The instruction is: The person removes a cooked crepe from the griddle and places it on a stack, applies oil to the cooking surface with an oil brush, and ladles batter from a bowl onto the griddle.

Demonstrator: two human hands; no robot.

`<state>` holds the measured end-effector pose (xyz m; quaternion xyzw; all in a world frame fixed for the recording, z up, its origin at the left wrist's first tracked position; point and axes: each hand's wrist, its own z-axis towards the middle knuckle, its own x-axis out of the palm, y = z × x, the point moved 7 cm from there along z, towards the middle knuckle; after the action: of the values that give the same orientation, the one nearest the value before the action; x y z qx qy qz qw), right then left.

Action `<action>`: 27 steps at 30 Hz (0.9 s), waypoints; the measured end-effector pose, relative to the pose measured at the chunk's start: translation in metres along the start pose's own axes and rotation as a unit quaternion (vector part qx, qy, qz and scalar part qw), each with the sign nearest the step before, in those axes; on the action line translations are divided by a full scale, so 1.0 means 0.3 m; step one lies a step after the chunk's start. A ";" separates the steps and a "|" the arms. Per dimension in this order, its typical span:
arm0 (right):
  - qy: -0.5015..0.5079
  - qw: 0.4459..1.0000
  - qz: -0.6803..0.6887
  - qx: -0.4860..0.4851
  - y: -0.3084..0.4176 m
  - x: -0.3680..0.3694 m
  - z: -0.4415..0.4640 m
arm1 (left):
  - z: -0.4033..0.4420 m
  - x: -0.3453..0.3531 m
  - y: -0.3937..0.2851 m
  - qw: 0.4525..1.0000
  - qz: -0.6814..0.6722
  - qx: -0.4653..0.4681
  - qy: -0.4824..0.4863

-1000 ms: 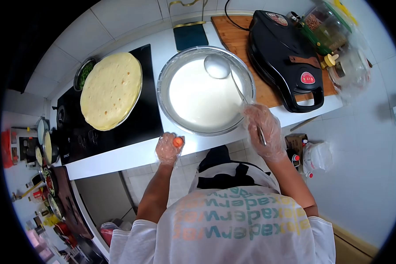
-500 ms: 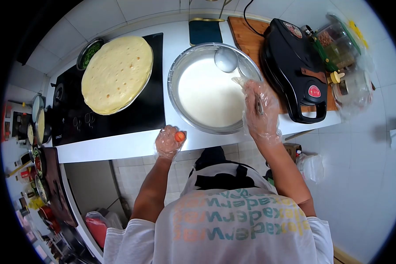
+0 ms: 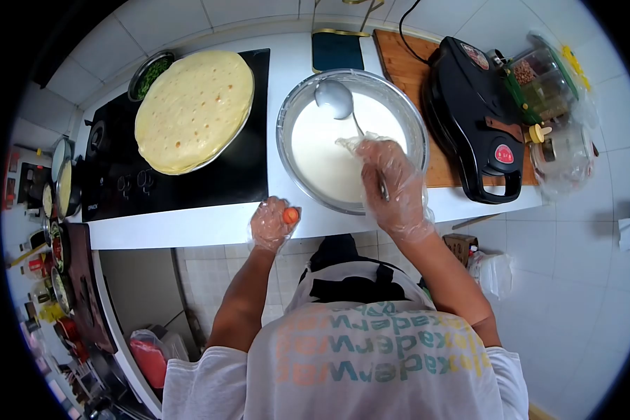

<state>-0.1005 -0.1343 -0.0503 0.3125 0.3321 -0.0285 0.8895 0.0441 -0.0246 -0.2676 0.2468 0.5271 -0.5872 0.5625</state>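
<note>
In a clear plastic glove, my right hand [image 3: 393,183] is closed around the handle of a metal ladle [image 3: 334,99]. The ladle's round head is over the far left part of a large metal bowl [image 3: 283,162] of white liquid batter [image 3: 322,150]; whether it touches the surface I cannot tell. My left hand [image 3: 269,224], also gloved, is closed at the counter's front edge, left of the bowl. From its fist pokes the rounded orange end [image 3: 290,215] of something whose kind I cannot make out.
A stack of round flatbreads [image 3: 194,112] sits on the black cooktop [image 3: 119,192], beside a bowl of chopped greens [image 3: 147,78]. At right, a closed black electric griddle [image 3: 476,119] stands on a wooden board [image 3: 399,56]. Jars [image 3: 539,84] stand beyond it.
My right hand has moved left over the bowl, and the ladle's head has shifted left with it. My left hand keeps its hold near the counter edge. The whole view has shifted slightly.
</note>
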 end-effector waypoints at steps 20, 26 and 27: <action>0.044 0.999 -0.021 0.018 -0.017 -0.152 -0.112 | 0.005 -0.008 -0.007 1.000 0.010 -0.019 0.003; -0.101 0.991 0.030 0.085 -0.127 -0.143 -0.070 | 0.003 -0.006 0.001 1.000 -0.015 0.001 -0.019; -0.112 0.990 0.031 0.084 -0.135 -0.141 -0.062 | 0.000 -0.007 0.000 1.000 -0.013 0.002 -0.020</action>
<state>-0.1545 -0.1628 -0.0573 0.3911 0.2167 -0.0639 0.8922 0.0447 -0.0239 -0.2658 0.2297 0.5178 -0.6002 0.5646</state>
